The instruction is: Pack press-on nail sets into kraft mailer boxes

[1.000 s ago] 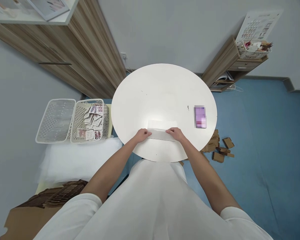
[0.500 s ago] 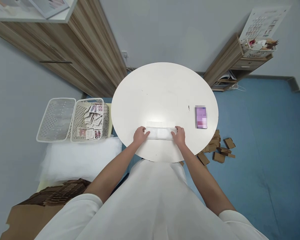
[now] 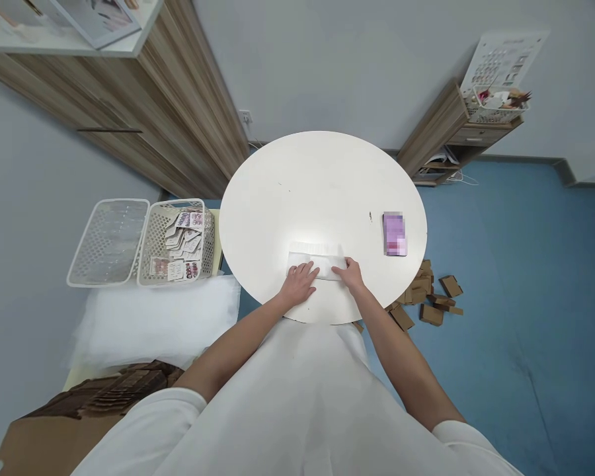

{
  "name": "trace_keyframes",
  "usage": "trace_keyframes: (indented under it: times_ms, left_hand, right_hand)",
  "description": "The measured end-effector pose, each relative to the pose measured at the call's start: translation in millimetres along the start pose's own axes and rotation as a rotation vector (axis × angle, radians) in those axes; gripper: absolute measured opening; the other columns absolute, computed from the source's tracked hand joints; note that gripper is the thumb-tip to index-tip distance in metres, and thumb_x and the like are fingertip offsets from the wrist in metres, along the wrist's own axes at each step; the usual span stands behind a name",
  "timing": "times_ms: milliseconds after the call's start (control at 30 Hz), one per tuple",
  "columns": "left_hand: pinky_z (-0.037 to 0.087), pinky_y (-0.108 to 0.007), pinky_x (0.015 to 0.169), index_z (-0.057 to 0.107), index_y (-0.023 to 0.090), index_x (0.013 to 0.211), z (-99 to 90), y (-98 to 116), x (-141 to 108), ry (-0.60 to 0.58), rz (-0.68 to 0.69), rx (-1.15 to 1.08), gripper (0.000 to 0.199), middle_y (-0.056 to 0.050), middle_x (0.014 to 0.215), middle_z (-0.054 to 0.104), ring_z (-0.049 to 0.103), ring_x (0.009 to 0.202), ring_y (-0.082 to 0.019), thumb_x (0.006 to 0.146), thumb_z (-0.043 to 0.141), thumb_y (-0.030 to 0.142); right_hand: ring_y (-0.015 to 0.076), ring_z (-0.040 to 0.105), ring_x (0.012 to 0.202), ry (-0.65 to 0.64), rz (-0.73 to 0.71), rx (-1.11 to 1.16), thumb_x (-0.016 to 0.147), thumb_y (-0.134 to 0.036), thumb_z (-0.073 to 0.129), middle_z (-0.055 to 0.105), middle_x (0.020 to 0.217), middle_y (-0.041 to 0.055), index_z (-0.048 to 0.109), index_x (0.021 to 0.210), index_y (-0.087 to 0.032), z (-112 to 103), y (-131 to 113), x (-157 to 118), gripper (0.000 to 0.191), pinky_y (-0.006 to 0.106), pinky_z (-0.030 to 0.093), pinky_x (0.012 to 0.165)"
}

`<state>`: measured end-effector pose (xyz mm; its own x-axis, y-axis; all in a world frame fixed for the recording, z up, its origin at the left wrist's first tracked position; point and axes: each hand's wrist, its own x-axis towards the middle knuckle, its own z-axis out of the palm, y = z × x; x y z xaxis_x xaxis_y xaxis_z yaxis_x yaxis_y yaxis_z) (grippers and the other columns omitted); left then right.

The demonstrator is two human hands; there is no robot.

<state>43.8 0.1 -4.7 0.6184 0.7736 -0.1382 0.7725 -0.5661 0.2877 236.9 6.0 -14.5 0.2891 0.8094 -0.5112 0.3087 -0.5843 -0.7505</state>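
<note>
Two hands on a folded white sheet (image 3: 324, 266) at the near side of the white oval bench (image 3: 322, 192), lower center of the frame.
The left hand (image 3: 299, 284) has an open grip, fingers spread over the left part of the sheet, which seems to be thin packing wrap; the right hand (image 3: 351, 273) has its grip closed on the right end, thumb on the near side. A pixelated purple item (image 3: 394, 235) lies toward the bench's right edge. At left of frame, a white perforated basket (image 3: 208, 244) holds printed cards (image 3: 184, 235).
</note>
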Motion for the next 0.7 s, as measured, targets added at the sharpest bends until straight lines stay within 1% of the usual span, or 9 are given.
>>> trace_keyframes:
  times_ms: [67, 133, 267, 333, 400, 500, 567, 633, 700]
  left_hand:
    - [0.024, -0.043, 0.094, 0.033, 0.027, 0.128, -0.2, -1.0, 0.1, -0.002, 0.000, 0.004, 0.055, -0.009, 0.137, 0.032, 0.035, 0.118, -0.028, 0.077, 0.051, 0.032]
    - [0.024, -0.043, 0.094, 0.031, 0.028, 0.129, -0.6, -1.4, 0.3, -0.005, 0.002, 0.012, 0.057, -0.009, 0.137, 0.032, 0.034, 0.118, -0.028, 0.077, 0.051, 0.033]
    - [0.023, -0.044, 0.095, 0.029, 0.031, 0.131, 0.3, -0.7, 0.3, -0.025, -0.004, 0.038, 0.061, -0.009, 0.138, 0.030, 0.033, 0.118, -0.028, 0.076, 0.053, 0.034]
    - [0.022, -0.045, 0.095, 0.029, 0.032, 0.131, 2.0, 0.3, 0.2, -0.040, -0.008, 0.051, 0.063, -0.010, 0.138, 0.029, 0.033, 0.119, -0.029, 0.075, 0.055, 0.036]
    - [0.021, -0.046, 0.095, 0.029, 0.032, 0.131, 4.3, 1.4, 0.1, -0.048, -0.007, 0.065, 0.065, -0.011, 0.139, 0.027, 0.032, 0.120, -0.030, 0.073, 0.057, 0.037]
    - [0.020, -0.047, 0.096, 0.029, 0.032, 0.131, 7.0, 2.9, 0.7, -0.053, -0.004, 0.081, 0.067, -0.011, 0.140, 0.026, 0.030, 0.121, -0.031, 0.072, 0.058, 0.040]
    - [0.019, -0.048, 0.096, 0.029, 0.032, 0.131, 7.4, 3.4, 1.7, -0.061, -0.005, 0.080, 0.068, -0.011, 0.139, 0.026, 0.030, 0.121, -0.031, 0.071, 0.059, 0.041]
    - [0.019, -0.049, 0.096, 0.030, 0.032, 0.131, 6.4, 3.3, 2.9, -0.071, -0.007, 0.071, 0.068, -0.012, 0.139, 0.026, 0.030, 0.121, -0.031, 0.070, 0.060, 0.041]
    - [0.019, -0.049, 0.096, 0.030, 0.031, 0.131, 4.3, 2.7, 3.5, -0.083, -0.012, 0.057, 0.069, -0.012, 0.139, 0.027, 0.029, 0.122, -0.031, 0.070, 0.060, 0.041]
  right_hand:
    - [0.0216, 0.047, 0.106, 0.062, -0.105, -0.038, 0.059, -0.032, 0.064, 0.045, 0.118, 0.0080, 0.053, 0.101, -0.021, 1.3, 1.3, -6.5, 0.045, 0.034, 0.041, 0.088]
    - [0.0208, 0.046, 0.107, 0.084, -0.128, 0.000, 0.060, -0.034, 0.063, 0.039, 0.122, 0.0080, 0.048, 0.108, -0.023, 2.2, 4.2, -13.2, 0.052, 0.034, 0.041, 0.089]
    - [0.0198, 0.053, 0.099, 0.159, 0.109, 0.255, 0.059, -0.038, 0.065, 0.038, 0.123, 0.0111, 0.031, 0.122, -0.024, 3.3, 7.3, -21.7, 0.073, 0.031, 0.049, 0.075]
    - [0.0194, 0.055, 0.094, 0.157, 0.202, 0.368, 0.057, -0.039, 0.068, 0.040, 0.121, 0.0129, 0.029, 0.123, -0.023, 5.0, 6.3, -23.3, 0.078, 0.029, 0.050, 0.068]
    - [0.0178, 0.058, 0.084, 0.109, 0.220, 0.419, 0.057, -0.038, 0.068, 0.047, 0.114, 0.0128, 0.035, 0.118, -0.021, 7.0, 4.4, -23.3, 0.072, 0.029, 0.050, 0.063]
    - [0.0151, 0.057, 0.071, 0.072, 0.159, 0.367, 0.062, -0.034, 0.061, 0.057, 0.093, 0.0078, 0.049, 0.099, -0.018, 8.7, 0.8, -20.0, 0.041, 0.027, 0.047, 0.057]
    - [0.0132, 0.054, 0.066, 0.087, 0.122, 0.324, 0.063, -0.031, 0.057, 0.057, 0.082, 0.0041, 0.053, 0.088, -0.017, 9.2, -2.7, -17.0, 0.028, 0.025, 0.045, 0.056]
    - [0.0115, 0.052, 0.064, 0.096, 0.075, 0.286, 0.062, -0.028, 0.056, 0.056, 0.077, 0.0010, 0.054, 0.084, -0.018, 10.3, -7.9, -15.0, 0.025, 0.024, 0.044, 0.057]
    - [0.0103, 0.050, 0.062, 0.038, -0.020, 0.200, 0.062, -0.027, 0.056, 0.056, 0.074, -0.0013, 0.055, 0.086, -0.019, 12.7, -14.2, -14.5, 0.026, 0.024, 0.043, 0.061]
